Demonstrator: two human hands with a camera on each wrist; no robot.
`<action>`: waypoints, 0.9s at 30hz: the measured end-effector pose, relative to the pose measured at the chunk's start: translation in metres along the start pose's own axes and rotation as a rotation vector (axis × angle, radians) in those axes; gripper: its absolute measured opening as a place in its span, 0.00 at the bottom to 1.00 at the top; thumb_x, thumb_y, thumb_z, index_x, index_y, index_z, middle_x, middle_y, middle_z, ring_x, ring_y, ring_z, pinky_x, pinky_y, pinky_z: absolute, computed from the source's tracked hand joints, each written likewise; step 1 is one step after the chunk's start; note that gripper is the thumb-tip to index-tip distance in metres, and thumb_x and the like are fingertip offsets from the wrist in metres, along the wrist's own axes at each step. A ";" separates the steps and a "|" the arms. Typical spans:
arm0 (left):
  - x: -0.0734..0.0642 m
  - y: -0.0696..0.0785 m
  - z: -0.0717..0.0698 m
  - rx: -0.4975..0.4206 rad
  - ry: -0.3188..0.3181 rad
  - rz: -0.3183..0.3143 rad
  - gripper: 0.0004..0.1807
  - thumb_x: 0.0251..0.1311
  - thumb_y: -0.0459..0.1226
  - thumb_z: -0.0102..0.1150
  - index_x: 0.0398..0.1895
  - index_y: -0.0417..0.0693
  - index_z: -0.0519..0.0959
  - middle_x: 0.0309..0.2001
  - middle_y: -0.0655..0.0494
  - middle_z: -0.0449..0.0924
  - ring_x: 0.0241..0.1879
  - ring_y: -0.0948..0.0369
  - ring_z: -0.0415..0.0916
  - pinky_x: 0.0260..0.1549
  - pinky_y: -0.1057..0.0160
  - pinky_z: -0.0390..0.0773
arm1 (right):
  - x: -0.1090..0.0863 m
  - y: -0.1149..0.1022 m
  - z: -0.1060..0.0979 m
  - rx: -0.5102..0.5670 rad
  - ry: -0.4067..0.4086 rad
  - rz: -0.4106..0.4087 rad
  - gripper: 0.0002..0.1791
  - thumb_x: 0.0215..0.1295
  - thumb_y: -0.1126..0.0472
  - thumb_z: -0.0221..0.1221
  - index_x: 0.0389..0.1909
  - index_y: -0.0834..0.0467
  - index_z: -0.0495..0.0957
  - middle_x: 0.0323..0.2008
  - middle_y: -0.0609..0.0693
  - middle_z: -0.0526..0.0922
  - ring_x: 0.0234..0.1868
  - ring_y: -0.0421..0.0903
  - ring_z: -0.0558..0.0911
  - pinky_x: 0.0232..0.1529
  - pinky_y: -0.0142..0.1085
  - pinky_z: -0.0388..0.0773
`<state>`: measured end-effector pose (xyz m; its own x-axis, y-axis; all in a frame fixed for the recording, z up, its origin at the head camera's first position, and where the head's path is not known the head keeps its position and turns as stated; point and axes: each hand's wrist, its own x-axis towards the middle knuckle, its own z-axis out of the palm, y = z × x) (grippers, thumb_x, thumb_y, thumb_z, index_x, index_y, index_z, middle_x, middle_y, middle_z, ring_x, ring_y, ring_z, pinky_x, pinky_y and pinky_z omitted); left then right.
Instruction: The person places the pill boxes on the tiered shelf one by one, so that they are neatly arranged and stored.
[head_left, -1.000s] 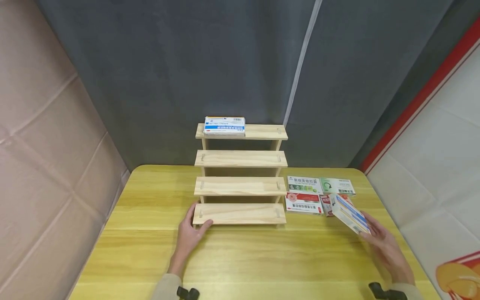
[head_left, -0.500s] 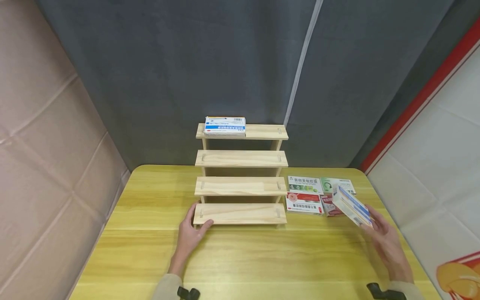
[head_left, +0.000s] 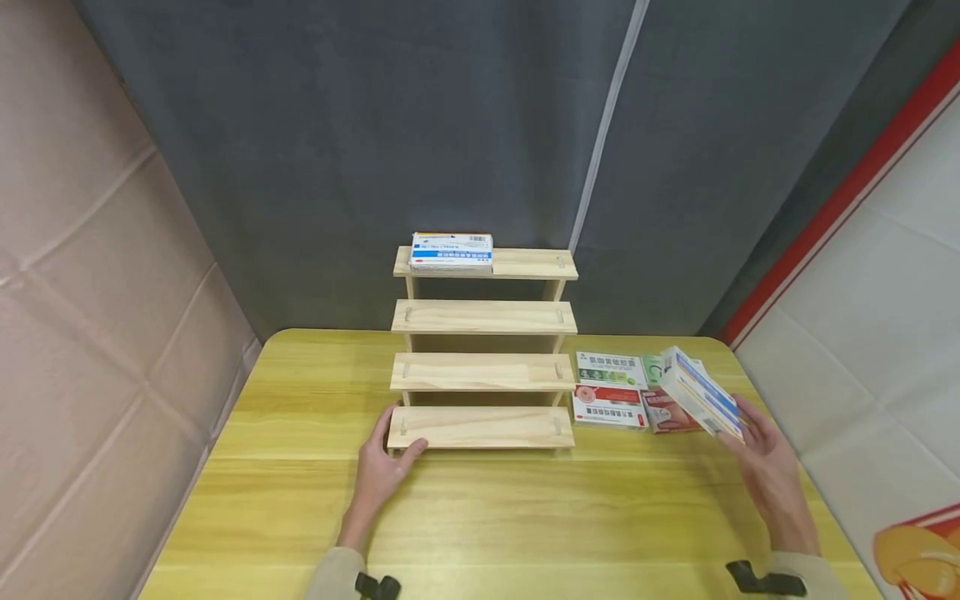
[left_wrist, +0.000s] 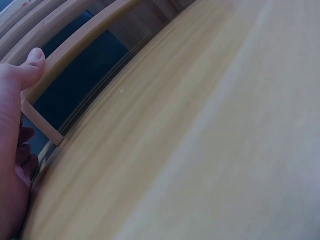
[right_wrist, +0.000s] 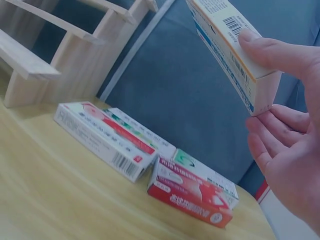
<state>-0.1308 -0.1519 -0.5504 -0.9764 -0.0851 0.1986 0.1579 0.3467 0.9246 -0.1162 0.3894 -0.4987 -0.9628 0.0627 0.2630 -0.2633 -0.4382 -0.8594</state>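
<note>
With our right hand (head_left: 772, 477) we pinch the box (head_left: 701, 393), whose long axis points forward-left from this hand; our left hand (head_left: 380, 467) grips the rack (head_left: 482, 427).

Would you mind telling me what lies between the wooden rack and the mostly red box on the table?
A white box with a red band lies between the wooden rack and the mostly red box, as the head view shows.
</note>
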 end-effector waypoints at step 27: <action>-0.001 -0.001 -0.001 -0.012 -0.007 -0.002 0.46 0.57 0.35 0.74 0.75 0.34 0.60 0.68 0.34 0.72 0.66 0.41 0.73 0.68 0.48 0.72 | 0.020 -0.018 0.054 -0.124 0.174 0.031 0.39 0.66 0.82 0.55 0.77 0.64 0.56 0.64 0.45 0.76 0.63 0.33 0.78 0.60 0.23 0.78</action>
<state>-0.1300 -0.1528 -0.5509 -0.9777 -0.0792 0.1943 0.1574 0.3356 0.9288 -0.1279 0.3503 -0.4547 -0.9638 0.2095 0.1648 -0.2283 -0.3298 -0.9160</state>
